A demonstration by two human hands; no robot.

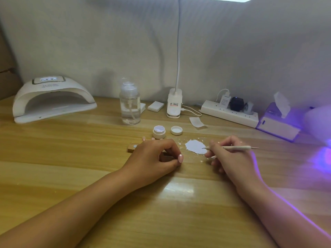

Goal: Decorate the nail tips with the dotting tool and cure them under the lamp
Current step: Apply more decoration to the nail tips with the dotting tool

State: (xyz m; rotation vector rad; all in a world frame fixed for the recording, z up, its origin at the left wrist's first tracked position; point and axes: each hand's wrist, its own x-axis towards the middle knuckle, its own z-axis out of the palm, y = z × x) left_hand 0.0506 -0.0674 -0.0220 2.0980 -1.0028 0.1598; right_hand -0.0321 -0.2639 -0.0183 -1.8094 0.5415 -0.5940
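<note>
My right hand (226,156) pinches a thin pale dotting tool (234,147), which lies level with its left tip touching a white patch of gel (195,146) on the table. My left hand (157,156) rests on a small wooden nail-tip holder (132,147), its fingers curled round it; most of the holder is hidden under the hand. Pink nail tips (143,139) peek out beyond the fingers. A white curing lamp (52,97) with a lit display stands at the far left.
An open white gel jar (158,131) and its lid (176,130) sit behind my hands. Further back are a clear pump bottle (129,104), a clip lamp base (174,104), white pads (155,106), a power strip (231,113) and a tissue box (277,120). Purple light glows at the right.
</note>
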